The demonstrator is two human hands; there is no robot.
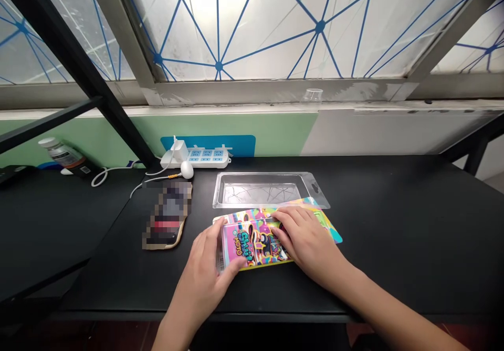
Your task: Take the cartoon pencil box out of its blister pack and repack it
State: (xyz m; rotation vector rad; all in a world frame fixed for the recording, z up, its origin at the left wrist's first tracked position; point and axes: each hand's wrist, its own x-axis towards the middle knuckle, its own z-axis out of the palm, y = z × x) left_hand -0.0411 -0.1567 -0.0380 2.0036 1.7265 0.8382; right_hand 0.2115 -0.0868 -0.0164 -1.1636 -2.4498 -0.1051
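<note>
A colourful toy package (252,243), pink and yellow with a cartoon print, lies on the black table (394,235) in front of me. My left hand (205,277) grips its left end, thumb on top and fingers curled round the edge. My right hand (305,241) lies over its right part, fingers bent and pressing on the clear front. A printed card (331,227) sticks out from under my right hand. Just behind the package lies an empty clear plastic blister shell (268,189), hollow side up.
A phone (167,214) lies left of the package, with a white cable running to a white power strip (200,156) at the wall. A pill bottle (65,154) lies at the far left. A black metal frame (79,73) crosses the upper left, before the window.
</note>
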